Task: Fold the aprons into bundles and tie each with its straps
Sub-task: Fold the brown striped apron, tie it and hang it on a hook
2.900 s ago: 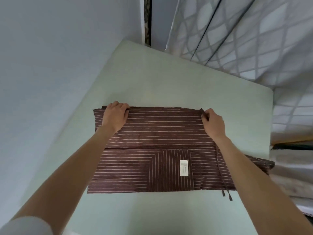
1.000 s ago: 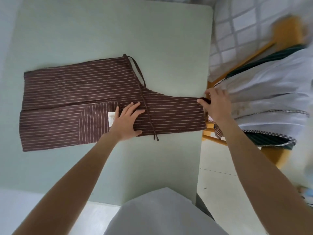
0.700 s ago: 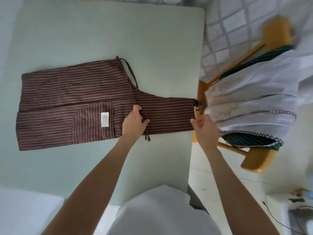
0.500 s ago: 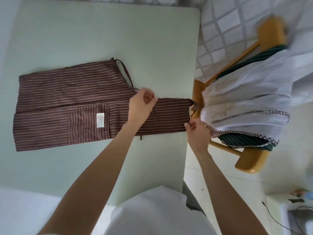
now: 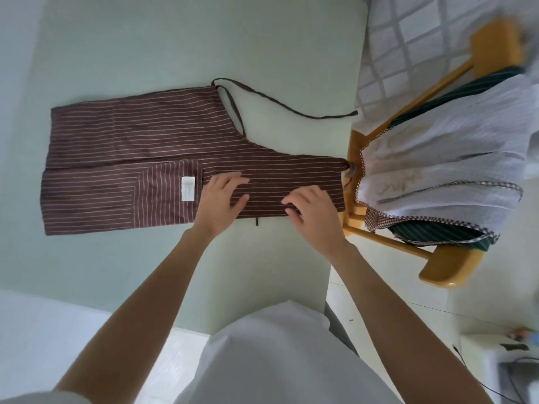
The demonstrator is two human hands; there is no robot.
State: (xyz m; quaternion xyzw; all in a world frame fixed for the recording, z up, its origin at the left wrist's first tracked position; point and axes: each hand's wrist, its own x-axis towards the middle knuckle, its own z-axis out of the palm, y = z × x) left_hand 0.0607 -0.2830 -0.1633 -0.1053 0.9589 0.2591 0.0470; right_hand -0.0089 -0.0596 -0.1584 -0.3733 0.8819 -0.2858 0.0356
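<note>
Pale green table (image 5: 175, 48) under a brown striped apron (image 5: 131, 147), folded lengthwise and lying flat, bib end at the right table edge, white label (image 5: 188, 188) on the pocket, one strap (image 5: 280, 103) trailing across the tabletop toward the right edge. Left hand (image 5: 221, 201) flat on the narrow part, fingers spread; right hand (image 5: 313, 212) just beside it, fingers loosely bent on the cloth, gripping nothing. Off to the right, wooden chair (image 5: 437, 266) draped with more aprons (image 5: 437, 158).
</note>
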